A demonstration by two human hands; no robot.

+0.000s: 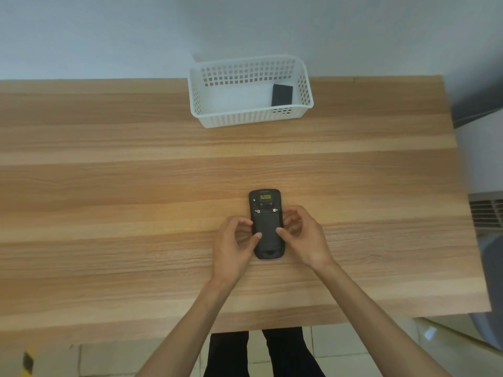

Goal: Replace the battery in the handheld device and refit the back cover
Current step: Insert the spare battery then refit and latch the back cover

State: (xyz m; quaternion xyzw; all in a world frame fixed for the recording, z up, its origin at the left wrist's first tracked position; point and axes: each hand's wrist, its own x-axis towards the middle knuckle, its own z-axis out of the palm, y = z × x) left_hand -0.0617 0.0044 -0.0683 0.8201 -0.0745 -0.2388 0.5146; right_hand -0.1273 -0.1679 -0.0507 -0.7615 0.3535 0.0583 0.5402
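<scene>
A black handheld device [267, 213] lies face down on the wooden table [136, 186], its back cover [268, 232] on it, with two small silver latches near the top. My left hand [235, 246] grips the device's left edge, thumb tip resting on the cover. My right hand [302, 238] holds the right edge, its thumb tip also on the cover. A black battery [282, 94] lies in the right end of the white basket [245, 117].
The white perforated basket stands at the back of the table, against a pale wall. The table's right edge runs beside a grey unit with a vent [485, 210]. The front edge is near my legs.
</scene>
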